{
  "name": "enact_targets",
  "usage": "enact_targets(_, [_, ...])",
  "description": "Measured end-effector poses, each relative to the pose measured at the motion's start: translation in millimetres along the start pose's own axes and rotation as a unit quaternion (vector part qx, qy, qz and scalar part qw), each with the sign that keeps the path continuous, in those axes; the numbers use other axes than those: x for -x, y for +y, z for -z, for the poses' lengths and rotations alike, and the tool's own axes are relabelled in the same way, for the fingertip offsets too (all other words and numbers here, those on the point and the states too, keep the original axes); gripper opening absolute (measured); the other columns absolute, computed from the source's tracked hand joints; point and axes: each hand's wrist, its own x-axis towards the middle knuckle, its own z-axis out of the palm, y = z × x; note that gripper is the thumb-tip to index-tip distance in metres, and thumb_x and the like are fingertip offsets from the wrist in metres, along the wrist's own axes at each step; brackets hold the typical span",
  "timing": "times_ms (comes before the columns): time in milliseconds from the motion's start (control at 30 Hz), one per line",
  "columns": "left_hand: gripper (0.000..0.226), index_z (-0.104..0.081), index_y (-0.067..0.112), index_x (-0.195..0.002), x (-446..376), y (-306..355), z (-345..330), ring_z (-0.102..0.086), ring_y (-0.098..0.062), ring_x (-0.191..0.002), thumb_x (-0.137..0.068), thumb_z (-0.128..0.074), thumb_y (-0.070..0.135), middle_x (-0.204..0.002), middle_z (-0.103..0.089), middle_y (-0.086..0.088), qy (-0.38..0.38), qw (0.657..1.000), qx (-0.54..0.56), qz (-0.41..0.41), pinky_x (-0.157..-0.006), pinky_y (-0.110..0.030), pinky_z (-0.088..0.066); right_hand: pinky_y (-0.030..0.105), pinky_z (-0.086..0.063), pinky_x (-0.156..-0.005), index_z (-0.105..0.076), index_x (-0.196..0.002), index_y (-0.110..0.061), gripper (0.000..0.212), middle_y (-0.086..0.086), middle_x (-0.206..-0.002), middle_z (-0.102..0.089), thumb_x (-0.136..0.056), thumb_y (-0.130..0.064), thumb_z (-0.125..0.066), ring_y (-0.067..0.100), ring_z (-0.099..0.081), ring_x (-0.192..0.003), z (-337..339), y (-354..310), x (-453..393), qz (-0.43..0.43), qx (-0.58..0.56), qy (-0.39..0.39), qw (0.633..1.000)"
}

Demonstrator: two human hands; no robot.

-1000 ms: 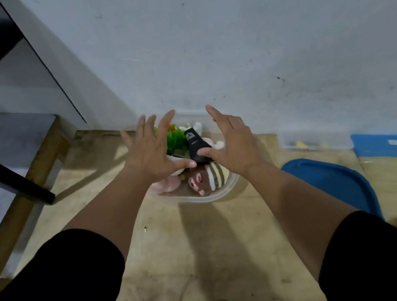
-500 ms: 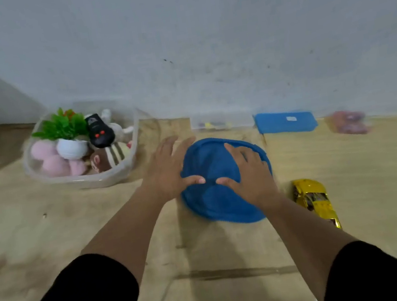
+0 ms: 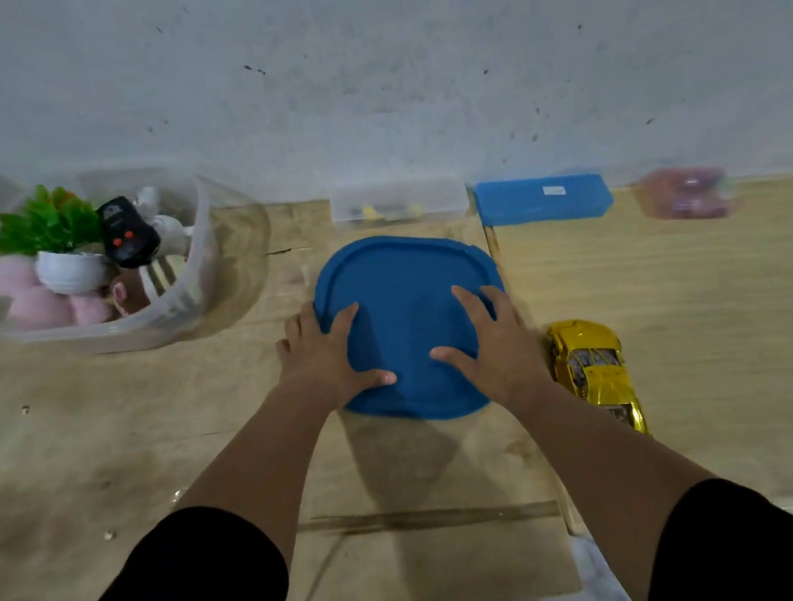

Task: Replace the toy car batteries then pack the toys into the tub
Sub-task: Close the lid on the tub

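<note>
A round blue lid (image 3: pixel 404 299) lies on the wooden floor in front of me. My left hand (image 3: pixel 325 358) rests palm down on its left edge and my right hand (image 3: pixel 494 342) on its right side, fingers spread. The clear plastic tub (image 3: pixel 94 343) stands at the far left by the wall. It holds a black remote (image 3: pixel 127 234), a small potted green plant (image 3: pixel 45 226) and pink plush toys (image 3: pixel 28 301). A shiny yellow toy car (image 3: pixel 595 372) sits on the floor just right of my right wrist, outside the tub.
Against the wall stand a small clear box (image 3: pixel 399 201), a flat blue rectangular lid (image 3: pixel 542 199) and a blurred pink packet (image 3: pixel 684 192). A cardboard sheet (image 3: pixel 424 555) lies under my arms. The white wall closes off the far side.
One second ago both hands were over the tub at the remote. My view has swung right, and both hands have moved onto the blue lid, settling further apart on it.
</note>
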Motion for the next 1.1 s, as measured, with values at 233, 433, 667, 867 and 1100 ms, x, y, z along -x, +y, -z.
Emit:
enact_targets(233, [0.118,-0.007,0.035,-0.149,10.5,3.8,8.8,-0.008,-0.033,-0.138,-0.057,-0.072,0.07,-0.151,-0.007,-0.013,0.018,0.998,0.053,0.037,-0.113,-0.045,-0.023,0.042,-0.029,-0.113,-0.015,-0.149,-0.026,0.083,0.006,-0.151,-0.019,-0.083,-0.059,-0.054,0.027,-0.018,-0.14,15.1,-12.6,-1.7,0.023,-0.046,0.021,0.998])
enact_targets(433, [0.118,-0.004,0.032,-0.15,26.8,-28.2,64.2,-0.005,-0.034,-0.14,-0.059,-0.066,0.075,-0.153,-0.005,-0.014,0.082,0.993,0.059,0.055,-0.115,-0.045,-0.016,0.039,-0.026,-0.112,-0.018,-0.148,-0.025,0.08,0.007,-0.153,-0.015,-0.084,-0.058,-0.052,0.027,-0.017,-0.14,47.7,-76.1,-17.9,0.081,-0.036,0.042,0.995])
enact_targets(667, [0.119,-0.002,0.032,-0.15,48.3,-119.9,141.7,-0.002,-0.036,-0.141,-0.059,-0.068,0.073,-0.155,-0.004,-0.015,0.131,0.984,0.037,0.116,-0.115,-0.049,-0.015,0.04,-0.024,-0.112,-0.024,-0.146,-0.029,0.076,0.007,-0.154,-0.014,-0.083,-0.061,-0.052,0.032,-0.018,-0.138,51.6,-196.3,-39.3,0.171,-0.026,0.045,0.984])
enact_targets(867, [0.123,-0.001,0.03,-0.15,36.2,-206.1,172.5,0.0,-0.035,-0.142,-0.058,-0.067,0.075,-0.155,0.0,-0.016,0.114,0.985,0.013,0.128,-0.116,-0.046,-0.014,0.041,-0.027,-0.112,-0.022,-0.147,-0.033,0.074,0.003,-0.157,-0.004,-0.084,-0.061,-0.05,0.029,-0.012,-0.143,17.8,-279.6,-63.0,0.172,-0.041,-0.016,0.984])
enact_targets(1100, [0.126,0.0,0.027,-0.151,-7.2,-271.9,179.4,0.007,-0.035,-0.142,-0.056,-0.066,0.077,-0.156,0.01,-0.014,0.036,0.995,0.003,0.095,-0.117,-0.047,-0.011,0.045,-0.024,-0.115,-0.017,-0.147,-0.039,0.073,0.001,-0.158,0.001,-0.084,-0.068,-0.041,0.032,-0.009,-0.144,-33.4,-326.3,-100.2,0.108,0.003,-0.046,0.993])
